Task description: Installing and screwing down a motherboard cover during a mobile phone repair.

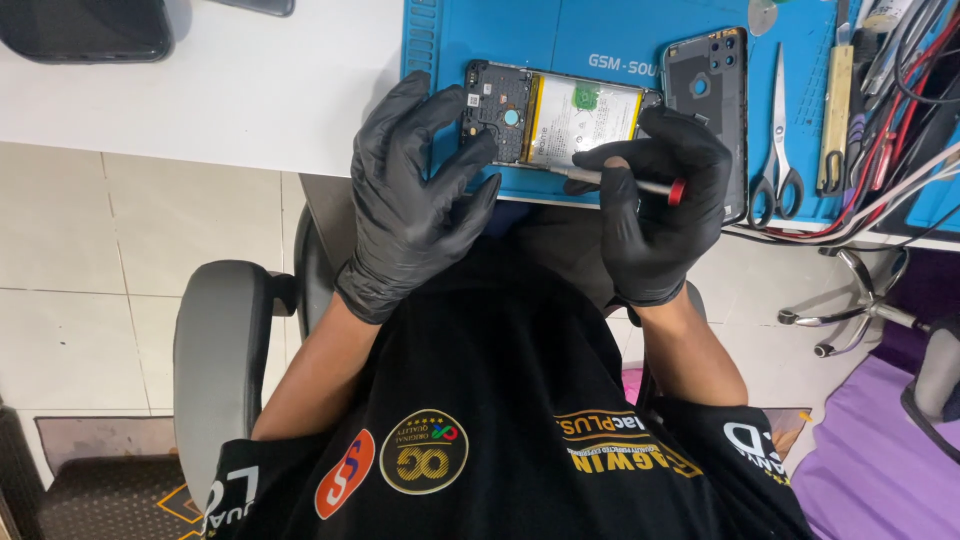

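Two gloved hands at the phone [555, 118]; your left hand [415, 195] rests open on its left end; your right hand [660, 205] is clamped on a screwdriver [625, 183] along its near edge; scissors [777, 150] lie right of it.

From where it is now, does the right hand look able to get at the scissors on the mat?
Probably yes. The right hand holds a screwdriver beside the opened phone. The scissors lie just beyond it on the blue mat; only the flat back cover lies between.
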